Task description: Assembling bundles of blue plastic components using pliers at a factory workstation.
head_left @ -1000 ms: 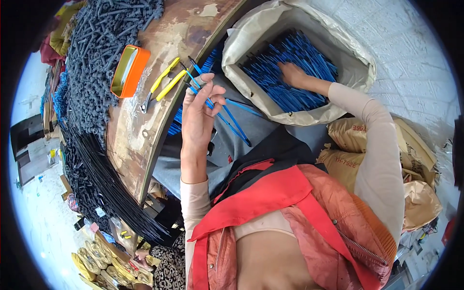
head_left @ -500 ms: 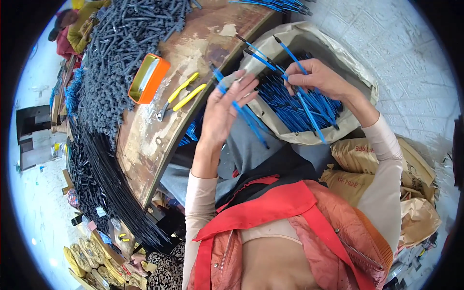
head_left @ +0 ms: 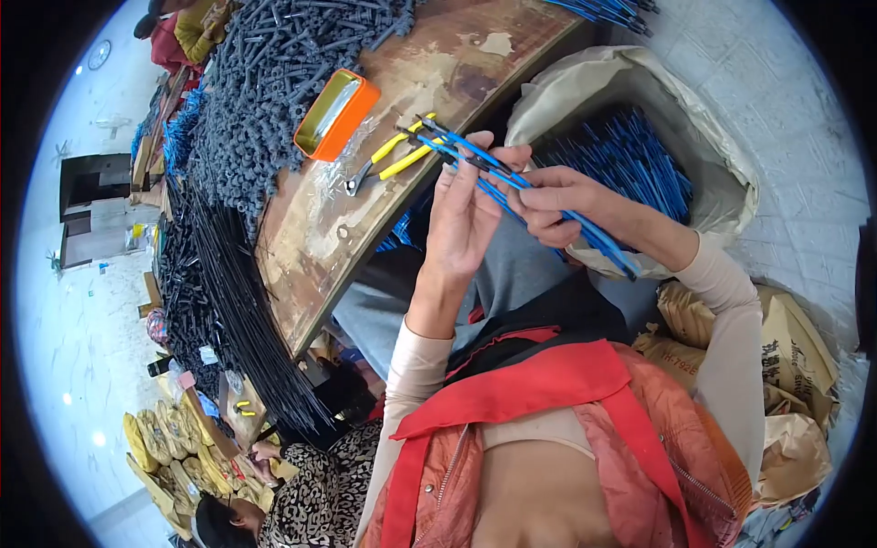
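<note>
Several thin blue rods (head_left: 598,239) with black ends lie slantwise across both my hands. My left hand (head_left: 464,205) has its fingers and thumb closed around the upper part of the bunch. Further down the rods, my right hand (head_left: 568,203) grips them between thumb and fingers. The two hands are close together in front of a large pale sack (head_left: 735,205), which holds many more blue rods (head_left: 635,164). Just beyond the bunch's upper ends, yellow-handled cutting pliers (head_left: 395,155) lie on the wooden table (head_left: 306,265).
An orange open tin (head_left: 338,114) stands on the table beside a heap of grey plastic parts (head_left: 292,64). Long black rods (head_left: 242,301) hang over the table's left side. Brown paper sacks (head_left: 795,365) lie at right. Co-workers sit at lower left (head_left: 320,484) and upper left (head_left: 187,36).
My hands have come together; the rods that each held apart now lie in one bunch between them. The view has shifted, so the table and sack appear further right.
</note>
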`<state>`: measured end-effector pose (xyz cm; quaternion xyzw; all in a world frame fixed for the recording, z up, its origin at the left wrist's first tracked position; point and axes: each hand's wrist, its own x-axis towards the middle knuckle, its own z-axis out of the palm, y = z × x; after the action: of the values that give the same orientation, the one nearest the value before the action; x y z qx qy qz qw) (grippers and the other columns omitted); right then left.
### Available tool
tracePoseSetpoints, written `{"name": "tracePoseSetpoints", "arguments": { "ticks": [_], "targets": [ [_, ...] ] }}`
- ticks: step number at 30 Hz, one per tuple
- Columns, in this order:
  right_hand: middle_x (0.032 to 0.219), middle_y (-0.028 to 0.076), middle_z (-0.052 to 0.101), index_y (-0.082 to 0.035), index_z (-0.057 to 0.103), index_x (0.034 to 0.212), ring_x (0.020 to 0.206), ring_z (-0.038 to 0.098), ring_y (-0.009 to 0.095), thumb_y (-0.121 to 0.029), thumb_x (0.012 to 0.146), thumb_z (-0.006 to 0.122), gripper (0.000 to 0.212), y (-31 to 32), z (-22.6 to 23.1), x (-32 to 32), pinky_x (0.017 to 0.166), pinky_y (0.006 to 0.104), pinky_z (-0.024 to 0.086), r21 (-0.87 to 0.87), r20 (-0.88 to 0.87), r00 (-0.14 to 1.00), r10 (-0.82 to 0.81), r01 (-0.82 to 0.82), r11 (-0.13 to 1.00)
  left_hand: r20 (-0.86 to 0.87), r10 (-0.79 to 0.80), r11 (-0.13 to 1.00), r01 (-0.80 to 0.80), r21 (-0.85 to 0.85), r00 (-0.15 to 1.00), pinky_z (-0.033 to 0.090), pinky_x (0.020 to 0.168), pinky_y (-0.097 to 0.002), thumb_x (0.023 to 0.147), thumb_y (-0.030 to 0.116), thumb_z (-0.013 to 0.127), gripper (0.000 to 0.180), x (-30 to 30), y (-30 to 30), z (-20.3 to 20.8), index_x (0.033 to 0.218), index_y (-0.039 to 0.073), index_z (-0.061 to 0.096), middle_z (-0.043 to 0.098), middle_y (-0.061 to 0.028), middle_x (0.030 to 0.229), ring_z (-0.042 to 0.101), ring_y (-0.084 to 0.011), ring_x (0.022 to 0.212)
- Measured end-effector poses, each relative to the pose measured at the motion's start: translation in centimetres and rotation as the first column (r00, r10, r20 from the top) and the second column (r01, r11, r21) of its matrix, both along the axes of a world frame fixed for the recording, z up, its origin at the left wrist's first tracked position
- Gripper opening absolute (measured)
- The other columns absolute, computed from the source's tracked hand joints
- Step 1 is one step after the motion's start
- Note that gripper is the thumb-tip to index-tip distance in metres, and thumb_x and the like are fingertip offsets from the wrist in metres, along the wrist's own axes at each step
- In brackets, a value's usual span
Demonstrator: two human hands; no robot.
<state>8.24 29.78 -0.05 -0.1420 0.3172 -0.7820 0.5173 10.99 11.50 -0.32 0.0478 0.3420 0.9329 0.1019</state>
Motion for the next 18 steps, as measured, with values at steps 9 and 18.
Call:
{"name": "tracePoseSetpoints", "arguments": {
  "ticks": [9, 18],
  "targets": [
    [0.068, 0.008, 0.062, 0.001, 0.057, 0.096, 0.051, 0.059, 0.015, -0.031, 0.102, 0.041, 0.036, -0.8, 0.6, 2.5, 0.047, 0.0284, 0.045, 0.311, -0.606, 0.772, -0.190, 0.450, 0.837, 0.191, 0.148, 0.989, -0.150, -0.006, 0.970, 0.051, 0.089, -0.0360, 0.101, 0.037, 0.047, 0.040, 0.7, 1.4, 0.9, 0.117, 0.002, 0.056, 0.066, -0.0146, 0.107, 0.063, -0.0252, 0.104],
    [0.083, 0.013, 0.066, 0.001, 0.059, 0.105, 0.066, 0.065, 0.020, -0.026, 0.101, 0.041, 0.033, 0.6, -0.5, 0.1, 0.060, 0.0328, 0.051, 0.137, -0.990, 0.115, 0.084, 0.604, 0.785, -0.150, 0.426, 0.680, -0.425, -0.598, 0.892, 0.044, 0.059, -0.0222, 0.097, 0.019, 0.059, 0.015, 0.3, 1.8, 1.9, 0.091, 0.006, 0.060, 0.066, -0.0032, 0.078, 0.059, -0.0080, 0.067]
  ]
}}
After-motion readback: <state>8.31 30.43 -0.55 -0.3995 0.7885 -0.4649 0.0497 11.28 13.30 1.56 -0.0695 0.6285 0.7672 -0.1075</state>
